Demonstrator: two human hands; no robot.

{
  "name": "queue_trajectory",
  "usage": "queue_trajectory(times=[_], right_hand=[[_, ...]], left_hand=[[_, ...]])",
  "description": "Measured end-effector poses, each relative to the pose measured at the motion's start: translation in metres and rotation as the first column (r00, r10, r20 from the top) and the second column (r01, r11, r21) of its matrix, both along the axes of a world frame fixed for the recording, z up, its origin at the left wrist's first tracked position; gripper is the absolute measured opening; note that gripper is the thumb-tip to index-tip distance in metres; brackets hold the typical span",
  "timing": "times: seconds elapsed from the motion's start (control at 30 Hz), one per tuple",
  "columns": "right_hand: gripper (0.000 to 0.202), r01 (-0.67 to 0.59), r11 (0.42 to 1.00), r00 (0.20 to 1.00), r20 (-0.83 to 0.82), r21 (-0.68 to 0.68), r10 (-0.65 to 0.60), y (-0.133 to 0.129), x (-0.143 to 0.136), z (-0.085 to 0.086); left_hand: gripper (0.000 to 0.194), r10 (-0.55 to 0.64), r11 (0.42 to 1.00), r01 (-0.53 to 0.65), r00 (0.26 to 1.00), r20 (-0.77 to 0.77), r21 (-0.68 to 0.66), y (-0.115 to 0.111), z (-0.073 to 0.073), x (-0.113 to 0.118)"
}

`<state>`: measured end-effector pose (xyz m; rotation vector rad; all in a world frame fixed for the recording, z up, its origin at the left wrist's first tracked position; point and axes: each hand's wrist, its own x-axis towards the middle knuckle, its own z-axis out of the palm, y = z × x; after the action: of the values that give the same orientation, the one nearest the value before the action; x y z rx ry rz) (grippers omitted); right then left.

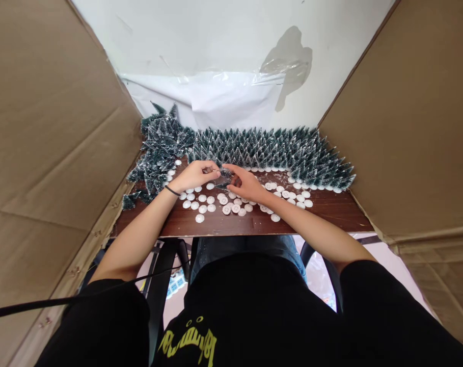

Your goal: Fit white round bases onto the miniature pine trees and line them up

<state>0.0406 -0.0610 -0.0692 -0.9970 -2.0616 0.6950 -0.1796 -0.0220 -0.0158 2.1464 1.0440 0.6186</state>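
Observation:
My left hand (201, 174) and my right hand (246, 183) are close together over the middle of the brown table. Thumb and fingers of my left hand are pressed together; what they hold is too small to name. The fingers of my right hand are curled around something partly hidden. Between the hands is a small dark green tree (221, 185), lying tilted, near my right fingertips. Round white discs (211, 208) lie scattered below and beside both hands. Behind them, frosted miniature trees (254, 148) stand upright in dense rows.
A loose heap of frosted trees (158, 142) lies at the left of the table (330, 206). Brown fabric walls (418, 112) rise on both sides, with a white sheet (235, 99) behind. A black cable (82, 297) crosses over my left arm.

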Motion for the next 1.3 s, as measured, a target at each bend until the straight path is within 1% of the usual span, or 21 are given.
queue_trajectory(times=[0.07,0.17,0.23,0.3,0.37,0.43,0.5,0.57,0.63,0.73,0.83,0.97,1.07,1.17,1.23,1.3], right_hand=[[0.063,-0.008,1.0,1.0,0.0,-0.004,0.008,0.0,0.0,0.0],[0.063,0.005,1.0,1.0,0.003,0.017,-0.005,0.0,0.0,0.0],[0.06,0.042,0.997,0.999,0.001,0.072,-0.042,0.0,0.001,0.0],[0.055,0.066,0.985,0.998,-0.002,0.158,-0.066,0.0,0.002,0.001],[0.045,0.048,0.97,0.998,0.026,0.236,-0.056,0.0,0.003,0.002],[0.035,0.013,0.96,0.997,0.075,0.28,-0.035,0.001,0.003,0.002],[0.031,0.005,0.956,0.995,0.094,0.294,-0.034,0.001,0.003,0.001],[0.031,0.034,0.953,0.996,0.071,0.301,-0.057,0.001,0.003,0.002],[0.032,0.071,0.951,0.995,0.039,0.299,-0.087,0.001,0.003,0.002],[0.03,0.099,0.954,0.994,0.02,0.284,-0.109,0.001,0.004,0.004],[0.029,0.099,0.956,0.994,0.021,0.277,-0.109,0.002,0.004,0.004],[0.028,0.085,0.957,0.995,0.026,0.277,-0.096,0.002,0.004,0.004],[0.028,0.086,0.953,0.995,0.016,0.289,-0.095,0.002,0.004,0.004],[0.028,0.089,0.953,0.995,0.01,0.291,-0.096,0.002,0.004,0.003],[0.028,0.095,0.954,0.995,0.008,0.284,-0.102,0.001,0.004,0.003],[0.028,0.108,0.952,0.994,-0.005,0.286,-0.111,0.001,0.004,0.004]], left_hand=[[0.031,0.018,1.0,-0.018,1.0,0.02,0.007,0.0,0.001,0.0],[0.031,0.013,1.0,-0.013,1.0,0.013,0.011,0.001,0.002,-0.001],[0.031,-0.005,1.0,0.005,1.0,-0.007,0.005,0.0,0.002,-0.001],[0.033,-0.024,1.0,0.023,0.999,-0.032,-0.007,-0.001,0.001,0.0],[0.036,-0.047,0.999,0.047,0.998,-0.051,-0.012,-0.002,0.001,0.001],[0.038,-0.08,0.997,0.08,0.995,-0.059,-0.002,-0.004,0.0,0.003],[0.039,-0.122,0.992,0.123,0.99,-0.069,0.009,-0.004,0.001,0.003],[0.039,-0.17,0.985,0.17,0.982,-0.084,0.002,-0.003,0.002,0.001],[0.036,-0.188,0.982,0.19,0.976,-0.109,0.001,0.001,0.005,-0.005],[0.029,-0.164,0.985,0.172,0.964,-0.209,0.021,0.009,0.011,-0.019],[0.021,-0.179,0.982,0.191,0.926,-0.333,0.003,0.016,0.015,-0.031],[0.018,-0.201,0.975,0.222,0.879,-0.432,-0.002,0.016,0.018,-0.037],[0.017,-0.274,0.956,0.293,0.851,-0.448,-0.026,0.008,0.022,-0.033],[0.016,-0.339,0.927,0.374,0.851,-0.402,0.01,-0.006,0.025,-0.021],[0.019,-0.386,0.902,0.428,0.853,-0.35,0.049,-0.015,0.024,-0.009],[0.022,-0.429,0.877,0.475,0.843,-0.325,0.072,-0.021,0.018,0.001]])
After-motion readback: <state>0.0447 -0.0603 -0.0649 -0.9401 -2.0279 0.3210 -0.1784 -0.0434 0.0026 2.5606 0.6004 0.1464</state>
